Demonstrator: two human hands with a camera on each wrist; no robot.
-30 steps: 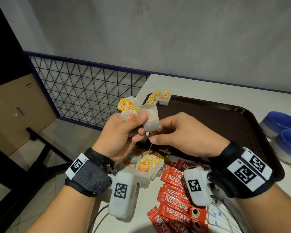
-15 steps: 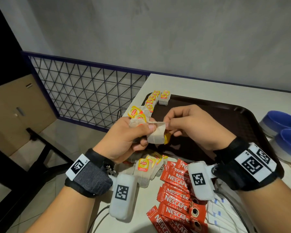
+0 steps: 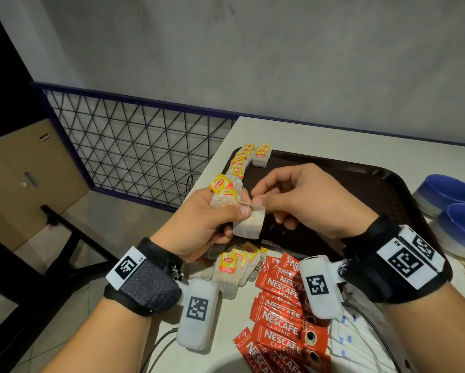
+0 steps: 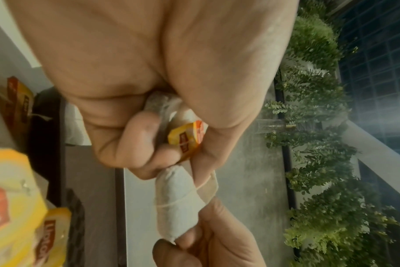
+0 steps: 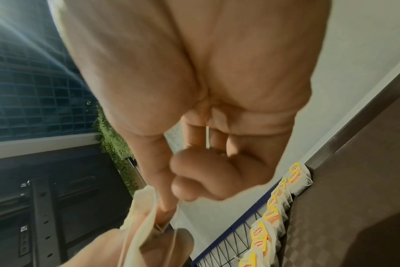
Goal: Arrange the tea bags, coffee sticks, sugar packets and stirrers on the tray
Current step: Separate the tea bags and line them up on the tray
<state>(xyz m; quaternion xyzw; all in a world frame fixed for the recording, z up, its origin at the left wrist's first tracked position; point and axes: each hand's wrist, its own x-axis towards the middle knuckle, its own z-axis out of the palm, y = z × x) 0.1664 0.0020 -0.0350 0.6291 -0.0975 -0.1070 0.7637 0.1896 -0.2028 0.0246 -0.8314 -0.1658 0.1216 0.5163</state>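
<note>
Left hand [image 3: 199,224] grips bunch of yellow-tagged paper tea bags [image 3: 248,220] above dark brown plastic tray [image 3: 360,189]; right hand [image 3: 301,200] pinches one bag's string. Risk: tangled strings drag extra bags out, or tag tears off.

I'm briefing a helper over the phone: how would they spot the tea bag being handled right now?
Find the dark brown plastic tray. Above its near left corner, the left hand and right hand meet on one pale paper tea bag. It alone hangs between both hands, string across it, no yellow tag showing.
</note>
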